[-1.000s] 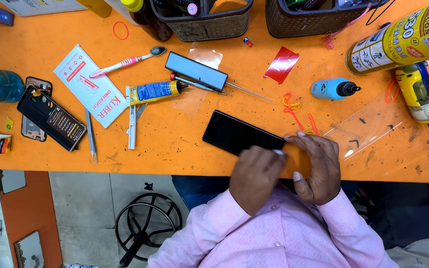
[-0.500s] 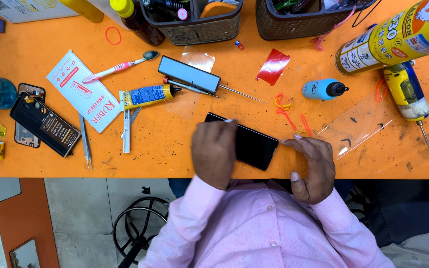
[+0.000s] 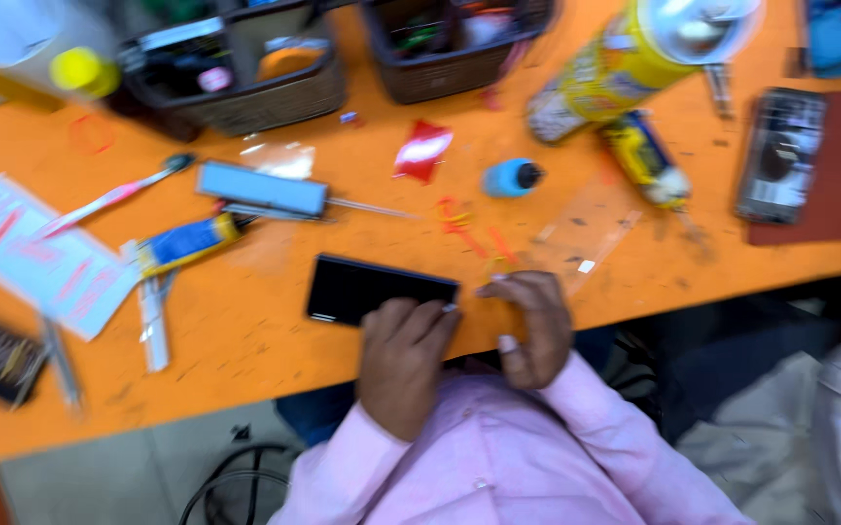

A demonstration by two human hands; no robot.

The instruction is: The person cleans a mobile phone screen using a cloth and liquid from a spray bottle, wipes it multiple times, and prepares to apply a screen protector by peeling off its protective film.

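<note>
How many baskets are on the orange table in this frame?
2. One dark basket stands at the table's far edge, left of centre; the second basket is just to its right. Both are cut off by the top of the picture, and more may lie out of view.

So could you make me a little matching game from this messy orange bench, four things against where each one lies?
Things:
1. black phone
2. glue tube
3. small blue bottle
4. spray can

Places:
A. on its side at the far right of the bench, by a basket
B. under the fingers of the left hand, at the near edge
C. just right of the red scrap
D. left of the phone, beside the white paper sheet

Pairs: 1-B, 2-D, 3-C, 4-A
</note>
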